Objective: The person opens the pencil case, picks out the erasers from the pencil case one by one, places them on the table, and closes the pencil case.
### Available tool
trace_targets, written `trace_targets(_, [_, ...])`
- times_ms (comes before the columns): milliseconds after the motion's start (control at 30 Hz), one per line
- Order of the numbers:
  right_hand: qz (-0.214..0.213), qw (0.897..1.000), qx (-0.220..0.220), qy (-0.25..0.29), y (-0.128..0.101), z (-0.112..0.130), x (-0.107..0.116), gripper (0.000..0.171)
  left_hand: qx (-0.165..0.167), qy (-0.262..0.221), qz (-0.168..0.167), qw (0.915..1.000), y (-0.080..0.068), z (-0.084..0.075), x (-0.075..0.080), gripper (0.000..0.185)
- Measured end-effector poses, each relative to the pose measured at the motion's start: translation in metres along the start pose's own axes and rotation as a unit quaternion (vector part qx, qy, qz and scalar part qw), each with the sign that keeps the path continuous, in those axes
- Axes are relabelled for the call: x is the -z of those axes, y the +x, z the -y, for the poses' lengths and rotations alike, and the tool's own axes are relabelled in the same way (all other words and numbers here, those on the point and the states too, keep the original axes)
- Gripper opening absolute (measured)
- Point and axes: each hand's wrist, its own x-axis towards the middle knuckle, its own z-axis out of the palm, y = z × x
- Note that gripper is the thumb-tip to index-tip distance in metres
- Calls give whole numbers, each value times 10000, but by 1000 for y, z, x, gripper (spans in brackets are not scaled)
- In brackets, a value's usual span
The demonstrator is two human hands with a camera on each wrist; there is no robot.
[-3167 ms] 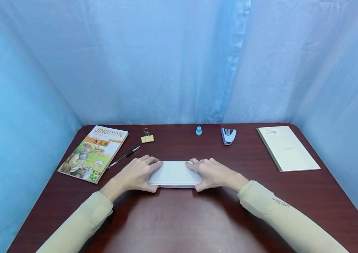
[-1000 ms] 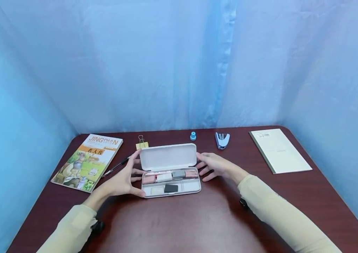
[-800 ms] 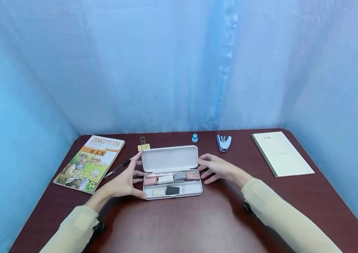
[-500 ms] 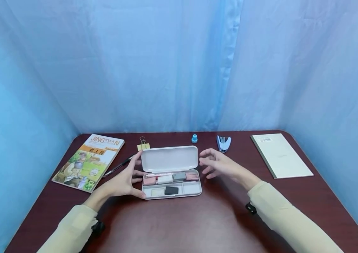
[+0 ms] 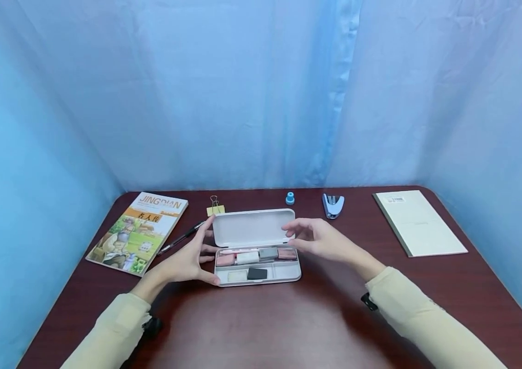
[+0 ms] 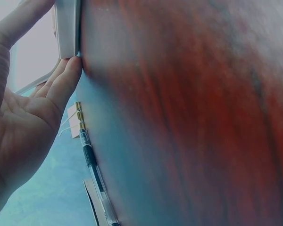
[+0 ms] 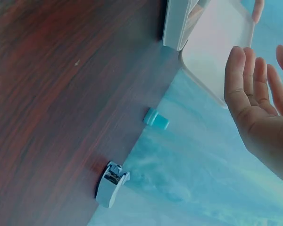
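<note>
From the head view I see the white pencil case point(image 5: 287, 273) on the table point(image 5: 261, 328) between the person's hands, its lid point(image 5: 251, 229) raised. The left hand point(image 5: 181, 264) spans its left end, fingers extended, thumb at the near corner. The right hand point(image 5: 327, 242) is over the right end, fingers loosely bent, grasping nothing.

In the left wrist view, fingertips meet the case, a pen point(image 6: 92, 162) and binder clip point(image 6: 78, 120) nearby.

In the right wrist view, the fingers are free before the lid.
</note>
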Motion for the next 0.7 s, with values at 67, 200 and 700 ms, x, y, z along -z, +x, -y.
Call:
trace_targets(67, [-25, 9997, 135, -210, 2, -1, -2, 39, -8, -19, 29, 10000, 0, -1, 1, 149])
trace_targets(200, [55, 9989, 245, -395, 8, -3, -6, 39, -13, -108, 92, 9999, -2, -2, 3, 149])
trace_targets(700, [182, 9857, 199, -1662, 10, -21, -19, 27, -24, -59, 89, 9999, 0, 1, 3, 148])
